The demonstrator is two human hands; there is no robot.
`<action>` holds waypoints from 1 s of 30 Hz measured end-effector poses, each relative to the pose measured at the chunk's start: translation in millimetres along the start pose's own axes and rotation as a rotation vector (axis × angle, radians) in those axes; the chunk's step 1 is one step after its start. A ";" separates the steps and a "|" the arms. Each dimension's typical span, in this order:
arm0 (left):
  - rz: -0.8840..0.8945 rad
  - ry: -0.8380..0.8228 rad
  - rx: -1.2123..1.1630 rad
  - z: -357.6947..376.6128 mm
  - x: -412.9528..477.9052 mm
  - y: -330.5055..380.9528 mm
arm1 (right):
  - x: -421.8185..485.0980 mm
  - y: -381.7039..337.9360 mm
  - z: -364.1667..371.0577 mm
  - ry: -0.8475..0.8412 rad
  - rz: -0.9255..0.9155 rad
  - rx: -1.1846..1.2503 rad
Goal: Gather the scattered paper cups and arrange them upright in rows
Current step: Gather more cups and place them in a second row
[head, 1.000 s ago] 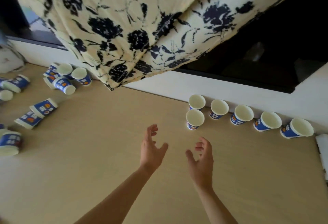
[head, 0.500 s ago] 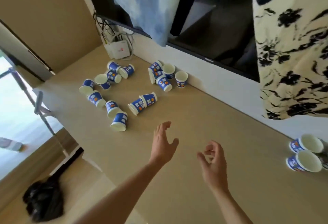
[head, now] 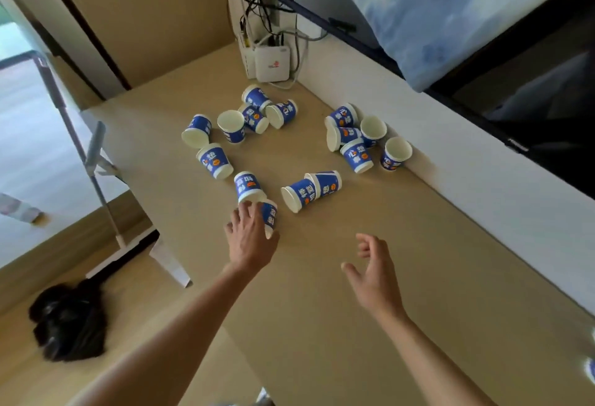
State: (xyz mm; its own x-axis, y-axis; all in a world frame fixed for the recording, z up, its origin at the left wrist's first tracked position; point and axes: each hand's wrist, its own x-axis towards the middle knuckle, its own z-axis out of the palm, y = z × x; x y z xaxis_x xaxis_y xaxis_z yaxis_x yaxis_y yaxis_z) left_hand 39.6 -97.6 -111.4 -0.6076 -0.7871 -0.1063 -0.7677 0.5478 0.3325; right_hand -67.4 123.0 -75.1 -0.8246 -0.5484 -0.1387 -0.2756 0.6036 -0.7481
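Several blue-and-white paper cups lie scattered on the tan table (head: 322, 293). Two lie on their sides touching each other, one (head: 301, 195) in front of the other (head: 325, 180). Upright ones stand by the wall (head: 394, 153) and farther left (head: 231, 125). Others are tipped or upside down, such as one cup (head: 214, 161) and its neighbour (head: 247, 186). My left hand (head: 249, 235) reaches over the nearest lying cup (head: 269, 215), fingers spread and touching it, partly hiding it. My right hand (head: 375, 273) hovers open above bare table, holding nothing.
A white router box (head: 272, 63) with cables leans in the far corner. A dark screen (head: 531, 93) and blue cloth (head: 450, 3) hang over the white wall ledge. The table's left edge drops to the floor, where a black bag (head: 69, 325) lies beside a tripod pole (head: 93, 161).
My view has swung left, from the rows of upright cups to the scattered pile. My left hand has stretched forward onto the nearest cup; the right hand follows, still holding nothing.
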 end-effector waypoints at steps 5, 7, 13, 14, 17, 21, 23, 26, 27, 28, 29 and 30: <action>0.055 -0.026 -0.088 12.1 2.1 -11.1 | 84.1 -35.8 18.1 -0.144 -0.198 -0.291; 0.071 -0.042 -0.111 14.7 1.2 -12.4 | 118.9 -51.1 27.8 -0.195 -0.289 -0.458; 0.122 -0.073 -0.154 19.2 0.1 -16.1 | 188.5 -70.0 66.3 -0.402 -0.434 -0.933; 0.134 -0.089 -0.169 19.5 -1.9 -16.9 | 194.0 -69.3 70.8 -0.442 -0.438 -0.981; 0.177 -0.114 -0.215 23.1 -7.1 -22.5 | 201.7 -60.7 80.2 -0.538 -0.392 -1.059; 0.182 -0.130 -0.310 23.8 -12.7 -27.5 | 190.8 -39.7 79.3 -0.469 -0.383 -1.078; 0.187 -0.149 -0.363 23.3 -14.3 -25.7 | 181.7 -27.5 73.6 -0.425 -0.374 -1.049; 0.230 -0.179 -0.416 20.8 -13.6 -16.0 | 164.7 -9.9 58.6 -0.393 -0.323 -0.954; 0.240 -0.192 -0.441 20.3 -13.4 -10.9 | 158.1 -3.9 51.2 -0.376 -0.298 -0.904; 0.241 -0.207 -0.466 19.5 -13.3 -5.6 | 151.6 1.6 44.0 -0.354 -0.267 -0.835; 0.240 -0.221 -0.487 19.0 -13.8 0.1 | 145.0 6.6 36.7 -0.326 -0.227 -0.745; 0.249 -0.239 -0.496 18.9 -15.3 10.3 | 136.8 13.2 24.8 -0.289 -0.166 -0.624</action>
State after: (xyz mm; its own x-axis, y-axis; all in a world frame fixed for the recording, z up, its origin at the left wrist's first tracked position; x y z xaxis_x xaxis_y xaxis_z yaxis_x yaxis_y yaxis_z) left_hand 37.1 -74.5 -124.1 -0.8297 -0.5355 -0.1578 -0.4452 0.4641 0.7657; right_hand -171.6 41.6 -120.1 -0.6064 -0.7417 -0.2866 -0.6895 0.6700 -0.2751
